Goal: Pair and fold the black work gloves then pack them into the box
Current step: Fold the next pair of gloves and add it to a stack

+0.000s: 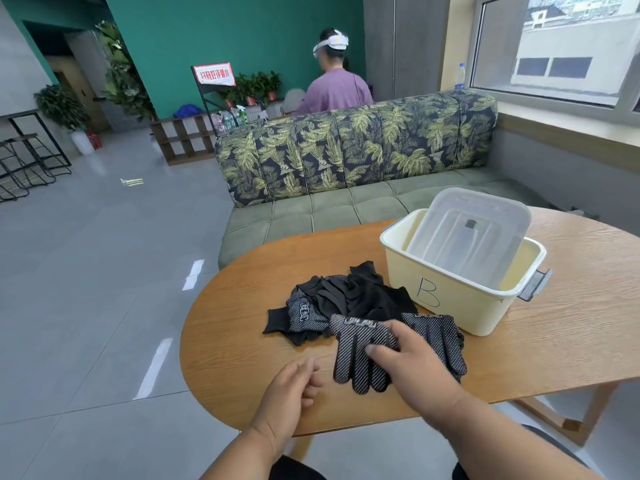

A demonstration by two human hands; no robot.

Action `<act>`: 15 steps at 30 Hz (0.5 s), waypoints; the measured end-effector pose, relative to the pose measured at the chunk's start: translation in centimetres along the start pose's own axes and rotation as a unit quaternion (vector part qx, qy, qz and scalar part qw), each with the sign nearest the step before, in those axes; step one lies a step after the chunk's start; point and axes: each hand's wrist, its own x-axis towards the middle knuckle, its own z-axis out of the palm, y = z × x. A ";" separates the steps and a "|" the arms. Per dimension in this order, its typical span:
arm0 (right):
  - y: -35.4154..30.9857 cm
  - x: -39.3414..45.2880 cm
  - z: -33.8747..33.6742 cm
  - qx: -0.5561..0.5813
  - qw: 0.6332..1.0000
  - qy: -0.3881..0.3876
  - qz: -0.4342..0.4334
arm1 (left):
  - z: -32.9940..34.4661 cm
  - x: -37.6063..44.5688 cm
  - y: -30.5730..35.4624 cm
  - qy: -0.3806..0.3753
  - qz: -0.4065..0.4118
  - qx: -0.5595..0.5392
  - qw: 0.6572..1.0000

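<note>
In a green-walled room with a grey tiled floor and a leaf-print sofa, an oval wooden table holds a cream box beside heaped black work gloves, the right hand gripping one dotted glove, the left hand loosely curled and holding nothing.

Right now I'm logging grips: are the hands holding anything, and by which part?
The right hand rests on the dotted glove at its palm, thumb on top. Whether it actually grips cannot be told. The left hand holds nothing.
</note>
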 end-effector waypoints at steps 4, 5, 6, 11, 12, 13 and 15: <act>-1.6 0.7 -3.7 0.059 0.996 0.047 0.049 | -1.0 0.8 -1.2 0.034 -0.021 -0.025 0.999; -1.7 1.0 -4.7 0.072 0.993 0.061 0.065 | -1.0 1.0 -1.3 0.032 -0.022 -0.030 0.999; -1.8 1.3 -5.6 0.083 0.990 0.076 0.083 | -1.0 1.1 -1.5 0.031 -0.019 -0.024 0.999; -0.5 2.3 -8.6 0.025 0.986 0.117 0.118 | -0.3 0.9 -2.4 0.032 0.013 0.010 0.999; -0.1 2.3 -8.7 0.005 0.984 0.127 0.124 | -0.3 0.9 -2.5 0.029 0.015 0.017 0.999; 0.3 2.3 -8.8 -0.016 0.982 0.137 0.128 | -0.3 0.9 -2.5 0.026 0.017 0.026 0.999; 0.8 2.2 -8.5 -0.059 0.978 0.153 0.128 | -0.4 0.9 -2.6 0.024 0.021 0.043 0.999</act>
